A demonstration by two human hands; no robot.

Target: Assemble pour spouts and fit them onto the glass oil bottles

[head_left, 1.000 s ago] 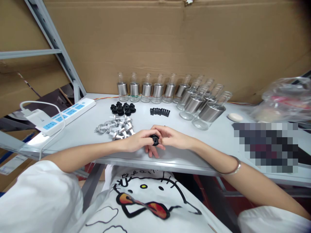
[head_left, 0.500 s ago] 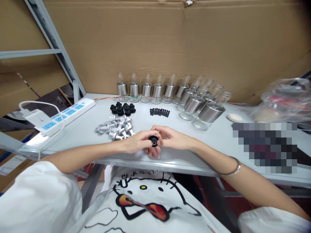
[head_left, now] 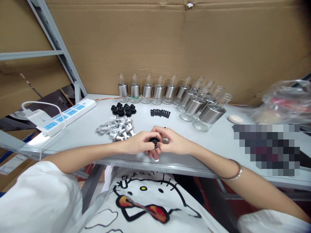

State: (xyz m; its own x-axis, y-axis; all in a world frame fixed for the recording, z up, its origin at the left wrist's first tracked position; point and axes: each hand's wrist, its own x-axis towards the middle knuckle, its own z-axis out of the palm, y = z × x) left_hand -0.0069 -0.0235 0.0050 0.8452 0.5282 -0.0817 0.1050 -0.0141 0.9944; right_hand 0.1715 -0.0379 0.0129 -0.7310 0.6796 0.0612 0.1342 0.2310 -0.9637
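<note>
Near the table's front edge, my left hand (head_left: 137, 142) and my right hand (head_left: 177, 141) meet around a black round cap (head_left: 154, 140). Both hands are closed on it, thumbs pressing at its near side, and fingers cover part of its rim. A small black tip shows just behind my right hand's knuckles; what it belongs to is hidden. Beyond my left hand lies a pile of silver-and-white pourer-like pieces (head_left: 121, 127). Behind that pile sits a group of black caps (head_left: 123, 110). A row of small black tube-like pieces (head_left: 160, 113) lies farther back in the middle.
Several glass bottles with metal sleeves (head_left: 158, 92) stand along the cardboard wall (head_left: 155, 42), curving forward on the right. A white power strip (head_left: 69, 116) with a plugged-in cable is at left. Right hold a white oval object (head_left: 235, 119), a plastic bag (head_left: 279, 100) and a blurred-out dark item.
The black cap has tilted between my hands and more of it is covered by fingers. My thumbs have shifted slightly downward; the small black tip behind my right hand has come into view.
</note>
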